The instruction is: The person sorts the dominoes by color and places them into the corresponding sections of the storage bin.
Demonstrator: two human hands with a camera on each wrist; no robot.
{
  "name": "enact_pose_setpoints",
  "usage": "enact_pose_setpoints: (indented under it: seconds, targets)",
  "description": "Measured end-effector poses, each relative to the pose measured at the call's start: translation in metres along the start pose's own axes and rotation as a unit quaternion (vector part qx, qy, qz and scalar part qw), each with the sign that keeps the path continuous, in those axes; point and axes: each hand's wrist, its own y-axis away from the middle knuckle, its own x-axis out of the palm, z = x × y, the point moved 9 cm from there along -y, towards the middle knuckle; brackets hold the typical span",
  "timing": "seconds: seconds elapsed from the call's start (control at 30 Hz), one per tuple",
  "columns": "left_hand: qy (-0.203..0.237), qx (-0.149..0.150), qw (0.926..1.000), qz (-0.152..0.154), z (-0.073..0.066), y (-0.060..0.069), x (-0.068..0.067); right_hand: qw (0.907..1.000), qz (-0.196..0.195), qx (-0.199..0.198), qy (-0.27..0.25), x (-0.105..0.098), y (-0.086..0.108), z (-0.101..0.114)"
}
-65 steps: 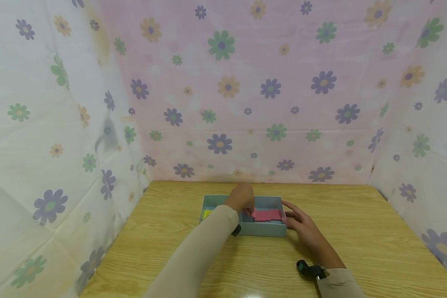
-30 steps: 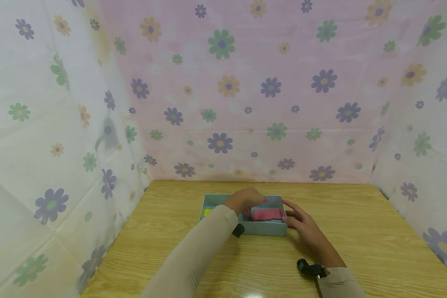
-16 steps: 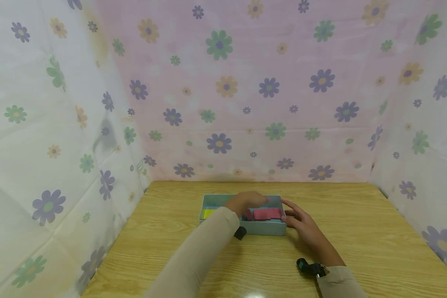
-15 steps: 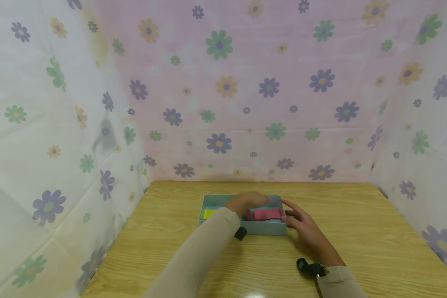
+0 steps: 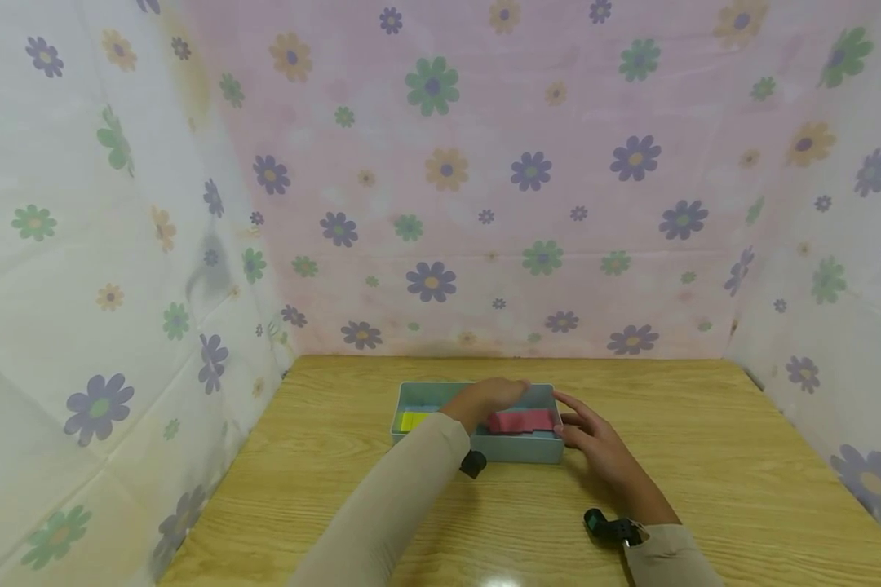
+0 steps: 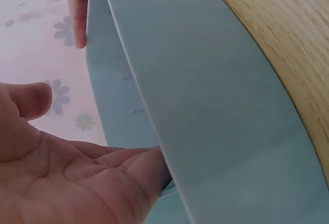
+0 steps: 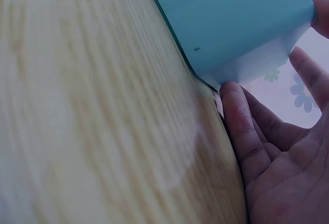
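Observation:
A pale blue-green box (image 5: pixel 521 451) sits on the table, with flat pink pieces (image 5: pixel 524 421) lying in its right part. My left hand (image 5: pixel 488 399) reaches over the front wall, its thumb held away from the fingers; in the left wrist view its fingertips are hidden behind that wall, near the left end of the pink pieces. My right hand (image 5: pixel 598 440) holds the box's right end, thumb at the front corner and index finger at the back corner. In the right wrist view, another finger (image 7: pixel 239 121) touches the end wall low down.
Flat yellow pieces (image 5: pixel 413 421) lie in the box's left part, partly covered by the left sleeve (image 5: pixel 396 489). The wooden table (image 5: pixel 301 456) meets a flowered cloth (image 5: pixel 484 269) at the back and sides. Each wrist carries a small black camera (image 5: pixel 608 528).
My left hand has gone from fingers pointing down to lying flatter, thumb lifted. A small pink piece that stood apart on the left now meets the others. The right hand stays put.

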Motion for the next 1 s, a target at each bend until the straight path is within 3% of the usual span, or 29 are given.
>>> enact_pose_setpoints:
  seconds: [0.33, 0.47, 0.57, 0.77, 1.0]
  targets:
    - [0.025, 0.022, 0.9993, 0.019, -0.009, 0.004, 0.002, 0.9999, -0.008, 0.014, 0.003, -0.006, 0.004, -0.005]
    - [0.020, 0.055, 0.9979, 0.028, -0.017, 0.015, -0.006, 0.9999, -0.006, 0.010, -0.007, -0.006, 0.003, -0.006]
    - [0.015, 0.085, 0.9961, 0.018, -0.014, 0.025, -0.018, 0.9998, 0.004, 0.008, -0.016, -0.003, 0.004, -0.008]
    - [0.036, 0.147, 0.9871, -0.053, 0.007, 0.046, -0.054, 0.9999, 0.001, 0.012, -0.011, -0.002, 0.008, -0.010]
    - [0.047, 0.159, 0.9743, -0.153, 0.053, 0.068, -0.104, 0.9999, -0.007, 0.005, -0.013, -0.002, 0.007, -0.006]
